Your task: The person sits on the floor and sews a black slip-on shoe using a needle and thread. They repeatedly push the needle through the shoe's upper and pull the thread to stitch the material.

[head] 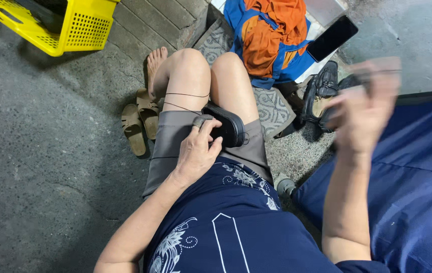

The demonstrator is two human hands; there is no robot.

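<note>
Shoe (pixel 227 126), black, lies on the lap, resting on grey shorts (pixel 175 136) near the knees. Left hand (pixel 198 151) rests on its near side: fingers curl over the shoe's edge, thumb pressed against it, a closed grip on the shoe. One finger of this hand carries a grey wrap (pixel 199 121) at its tip. Thin dark thread (pixel 185 94) crosses the left thigh in two strands and runs toward the shoe.

Right hand (pixel 365 108) is raised in front of the camera, well apart from the shoe, and is blurred by motion. Fingers appear partly bent; whether its grip holds anything cannot be told.

Surroundings:
- Phone (pixel 332 38), black, lies beyond the knees, beside an orange and blue cloth (pixel 271 40).
- More black shoes (pixel 319 93) sit on the floor just behind the raised hand.
- Tan sandals (pixel 140 121) lie on the concrete floor (pixel 39 151) beside the bare foot (pixel 155 63).
- Yellow crate (pixel 74 25) stands at the upper left.
- Blue fabric (pixel 418 182) covers the area to the person's right.
- Patterned mat (pixel 271 108) lies under the legs.
</note>
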